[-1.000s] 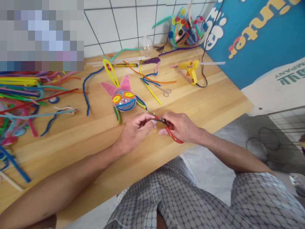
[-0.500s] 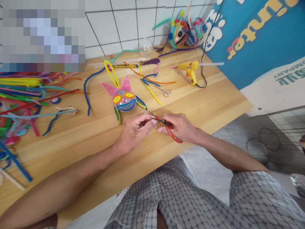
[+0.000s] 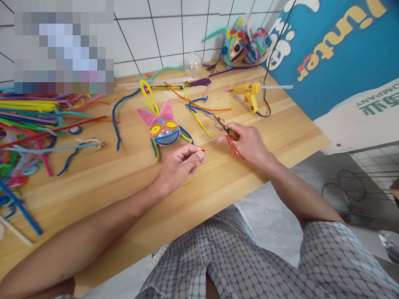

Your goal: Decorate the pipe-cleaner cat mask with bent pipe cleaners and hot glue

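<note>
Between the thumb and forefinger of my left hand is a small red piece; most of it is hidden, so its kind is unclear. My right hand is wrapped round red-handled scissors, whose blades point up and left over the table. Just beyond my left hand lies a cat-like figure with a clear ball head, pink ears, yellow-and-orange eyes, a blue mouth, green-and-yellow limbs and a yellow loop on top. Small metal scissors lie behind the red pair's blades, partly covered.
A yellow glue gun with its cord lies at the back right. Many coloured pipe cleaners are heaped at left. A clear ball and decorated fish-like figures stand by the tiled wall. A yellow-handled cutter lies behind the cat.
My right hand has drawn the scissors away from my left hand, to the right and farther back. My left hand stays nearly in place, pinching the red piece.
</note>
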Demonstrator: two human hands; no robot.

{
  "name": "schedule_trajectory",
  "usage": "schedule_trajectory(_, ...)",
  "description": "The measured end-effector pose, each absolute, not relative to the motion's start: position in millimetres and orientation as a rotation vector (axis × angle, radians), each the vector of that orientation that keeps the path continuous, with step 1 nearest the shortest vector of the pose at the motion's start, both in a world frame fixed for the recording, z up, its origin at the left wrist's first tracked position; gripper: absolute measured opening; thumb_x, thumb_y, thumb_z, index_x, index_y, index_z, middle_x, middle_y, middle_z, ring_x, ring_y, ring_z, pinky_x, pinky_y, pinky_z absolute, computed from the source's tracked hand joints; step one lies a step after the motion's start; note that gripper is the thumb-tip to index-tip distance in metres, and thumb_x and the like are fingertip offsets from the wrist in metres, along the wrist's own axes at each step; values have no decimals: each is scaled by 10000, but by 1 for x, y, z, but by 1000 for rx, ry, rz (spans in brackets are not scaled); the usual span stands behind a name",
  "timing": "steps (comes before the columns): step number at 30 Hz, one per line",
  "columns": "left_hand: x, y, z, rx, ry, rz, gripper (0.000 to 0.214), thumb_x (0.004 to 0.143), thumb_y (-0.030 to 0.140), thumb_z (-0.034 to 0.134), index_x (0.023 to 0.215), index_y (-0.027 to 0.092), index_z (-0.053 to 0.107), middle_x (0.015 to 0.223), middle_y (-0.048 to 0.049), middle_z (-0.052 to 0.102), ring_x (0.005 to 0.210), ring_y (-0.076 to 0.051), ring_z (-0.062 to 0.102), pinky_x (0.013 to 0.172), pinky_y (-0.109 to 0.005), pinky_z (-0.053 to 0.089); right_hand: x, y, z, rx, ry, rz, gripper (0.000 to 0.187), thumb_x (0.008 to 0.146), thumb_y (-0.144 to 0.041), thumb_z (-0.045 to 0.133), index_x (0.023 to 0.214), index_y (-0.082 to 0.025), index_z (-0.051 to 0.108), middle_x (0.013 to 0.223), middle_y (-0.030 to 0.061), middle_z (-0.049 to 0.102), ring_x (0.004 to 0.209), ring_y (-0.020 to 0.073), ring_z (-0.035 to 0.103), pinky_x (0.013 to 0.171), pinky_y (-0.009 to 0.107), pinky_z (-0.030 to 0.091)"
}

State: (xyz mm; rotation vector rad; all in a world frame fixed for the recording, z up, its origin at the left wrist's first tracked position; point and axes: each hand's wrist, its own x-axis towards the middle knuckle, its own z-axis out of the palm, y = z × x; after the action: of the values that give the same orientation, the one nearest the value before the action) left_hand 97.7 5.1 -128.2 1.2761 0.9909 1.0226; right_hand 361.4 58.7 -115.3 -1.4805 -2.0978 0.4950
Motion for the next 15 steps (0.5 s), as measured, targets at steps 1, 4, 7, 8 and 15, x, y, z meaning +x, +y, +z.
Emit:
schedule_trajectory(1,98,5,-129,1245,984,1011,270,927,445,861,912,190,773,785,-20,791,507,-77,553,486,-198,468,366,71,-119,-1532,-2083,422,434,1015,-639,772,1143,-231,847,854,35,764,756,221,672,751,346,494)
schedule_trajectory(4,98,5,-130,1165,967,984,316,901,475,897,945,188,770,819,-26,800,515,-77,551,488,-207,468,378,110,-137,-1618,-2064,305,456,1000,-484,753,1368,-221,811,1040,123,847,940,333,768,877,448,597)
schedule_trajectory(7,99,6,-133,1116,955,959,348,889,495,911,981,187,776,866,-37,815,534,-80,558,495,-213,468,388,144,-156,-1616,-2090,248,558,969,-360,715,1497,-181,743,1254,194,845,1202,413,764,1085,592,618)
schedule_trajectory(8,99,6,-134,1105,950,951,357,886,499,914,990,187,776,880,-41,820,539,-81,561,497,-215,468,390,153,-160,-1634,-2098,229,589,950,-328,710,1514,-159,727,1333,222,827,1293,435,739,1148,634,597)
schedule_trajectory(15,99,7,-140,1056,944,921,405,859,518,933,1003,183,758,914,-62,851,525,-81,554,499,-227,470,388,176,-151,-1725,-2140,138,644,1000,-256,646,1627,-109,617,1629,283,677,1504,453,643,1325,701,458)
